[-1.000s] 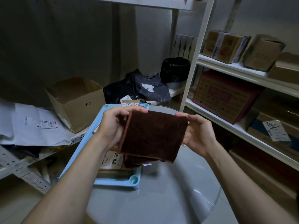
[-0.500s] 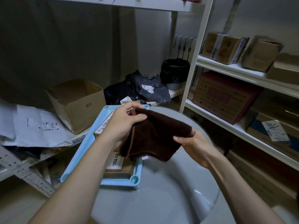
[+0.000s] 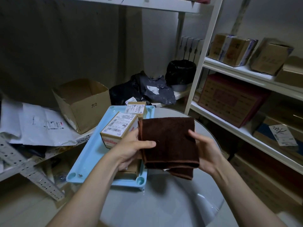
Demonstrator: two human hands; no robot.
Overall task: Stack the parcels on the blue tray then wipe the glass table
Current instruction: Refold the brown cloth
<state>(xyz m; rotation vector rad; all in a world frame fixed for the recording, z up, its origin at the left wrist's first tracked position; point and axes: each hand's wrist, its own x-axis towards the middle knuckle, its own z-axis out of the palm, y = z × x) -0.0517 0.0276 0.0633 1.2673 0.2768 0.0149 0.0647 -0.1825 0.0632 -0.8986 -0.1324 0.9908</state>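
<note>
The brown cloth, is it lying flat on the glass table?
No, both hands, left and right, hold the brown cloth up above the glass table.

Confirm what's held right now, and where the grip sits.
A folded brown cloth, held above the glass table. Left hand pinches its left edge; right hand grips its right edge.

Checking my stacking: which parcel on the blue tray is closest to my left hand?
The larger labelled parcel, right beside your left hand; the smaller parcel sits behind it at the blue tray's far end.
</note>
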